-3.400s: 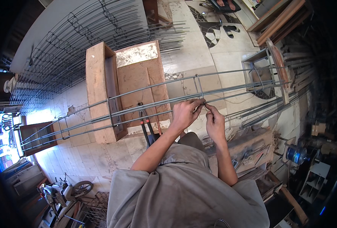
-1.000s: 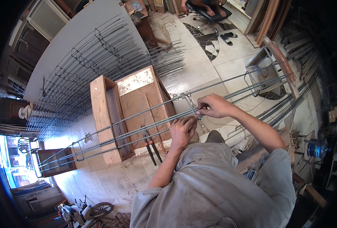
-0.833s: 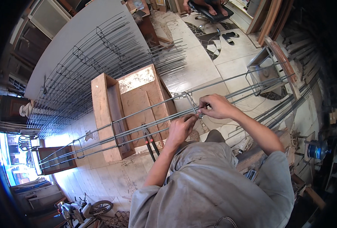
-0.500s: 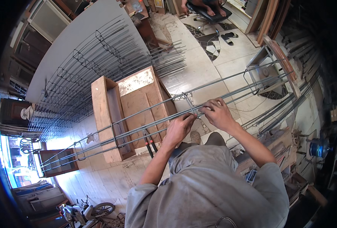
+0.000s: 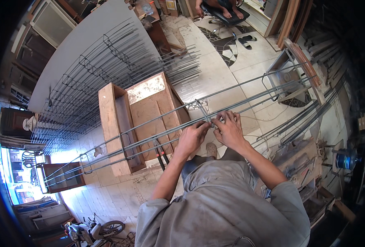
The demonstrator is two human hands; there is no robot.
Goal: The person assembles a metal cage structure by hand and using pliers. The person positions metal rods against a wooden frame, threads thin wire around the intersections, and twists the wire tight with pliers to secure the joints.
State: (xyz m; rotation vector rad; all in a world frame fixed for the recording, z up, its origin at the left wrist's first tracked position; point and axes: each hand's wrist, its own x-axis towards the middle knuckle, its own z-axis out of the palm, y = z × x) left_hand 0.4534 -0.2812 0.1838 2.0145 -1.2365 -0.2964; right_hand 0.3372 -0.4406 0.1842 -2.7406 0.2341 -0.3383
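A long cage of steel reinforcing bars (image 5: 158, 135) runs across in front of me, with bent square stirrups set along it. Both my hands meet at one stirrup (image 5: 202, 109), where it crosses the near bars. My left hand (image 5: 192, 136) is pinched at this crossing, thumb against fingertips. Close beside it, my right hand (image 5: 230, 129) has its fingers curled in and its tips drawn together. Whatever lies between the fingertips is too small to make out. Left of my left hand, a pair of nippers (image 5: 161, 155) with red and black handles rests by the bars.
A wooden box frame (image 5: 110, 111) supports the cage near its middle; a wooden stand (image 5: 310, 78) carries the right end. Finished cages (image 5: 75, 82) are stacked at far left. A person sits on a black chair (image 5: 221, 15) at the back. A motorcycle (image 5: 92, 230) stands lower left.
My right hand has moved left and slightly down, its fingers now drawn in against the crossing beside my left hand. My left hand has shifted only slightly.
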